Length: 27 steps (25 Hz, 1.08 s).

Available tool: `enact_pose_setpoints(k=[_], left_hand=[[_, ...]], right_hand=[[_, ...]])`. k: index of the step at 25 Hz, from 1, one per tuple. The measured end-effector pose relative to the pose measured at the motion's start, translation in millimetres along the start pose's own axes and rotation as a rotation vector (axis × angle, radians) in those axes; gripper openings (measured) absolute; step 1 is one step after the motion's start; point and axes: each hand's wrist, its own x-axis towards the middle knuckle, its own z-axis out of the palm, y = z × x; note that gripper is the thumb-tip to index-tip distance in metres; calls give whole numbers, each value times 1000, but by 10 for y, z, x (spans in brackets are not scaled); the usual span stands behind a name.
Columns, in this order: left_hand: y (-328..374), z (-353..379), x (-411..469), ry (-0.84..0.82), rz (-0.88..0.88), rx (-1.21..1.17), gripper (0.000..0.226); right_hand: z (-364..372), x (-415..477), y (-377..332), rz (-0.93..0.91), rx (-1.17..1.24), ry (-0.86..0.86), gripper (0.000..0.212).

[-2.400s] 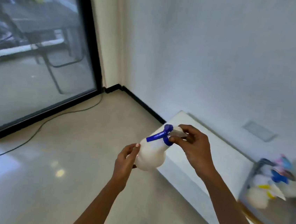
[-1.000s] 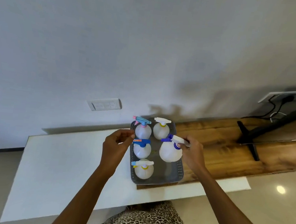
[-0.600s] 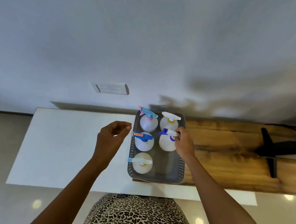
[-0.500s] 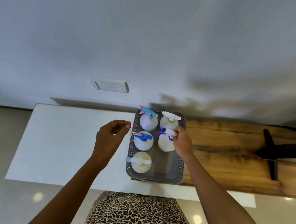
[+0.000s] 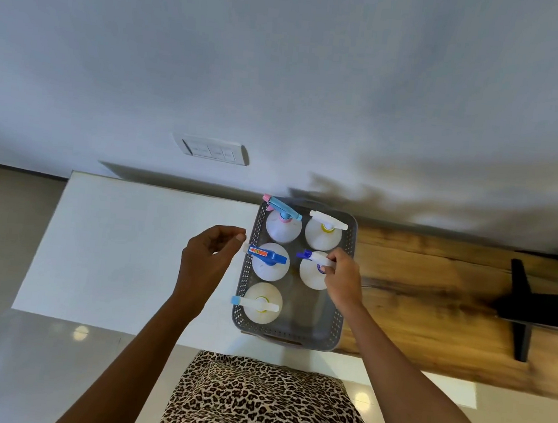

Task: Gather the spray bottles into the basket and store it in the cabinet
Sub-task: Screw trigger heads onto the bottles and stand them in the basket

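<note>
**Fifth bottle going into the basket**

Head view: the right hand (image 5: 341,277) pinches the white-and-purple trigger head of a white spray bottle (image 5: 312,277) and appears to be setting it down in the middle right slot of the grey perforated basket (image 5: 339,324). The left hand (image 5: 209,255) hovers loosely curled and holding nothing, just beside the basket's left wall. Four other spray bottles stand upright inside: pink-and-blue (image 5: 283,227) and white-and-yellow (image 5: 323,235) at the back, blue-headed (image 5: 270,262) in the middle left, pale-blue-tipped (image 5: 263,302) at the front left. The basket sits on the worktop (image 5: 122,246) where white surface meets wood. The gathering step looks nearly finished; next, the right hand should release, then both hands should take the basket for the cabinet, which is not in sight.
</note>
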Motion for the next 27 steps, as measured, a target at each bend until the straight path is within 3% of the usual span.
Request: enact_pose_setpoints(k=[7, 14, 22, 27], left_hand=[[42, 17, -25, -11, 0, 14, 14], [181, 29, -5, -46, 57, 19, 15], [334, 28, 19, -236, 159, 80, 24], [370, -40, -129, -478, 226, 130, 18]], right_hand=[[-23, -9, -34, 8, -58, -19, 15], [-179, -122, -112, -1, -141, -31, 40], [-365, -479, -282, 27, -48, 182, 41], [-321, -1042, -475, 95, 18, 404, 37]])
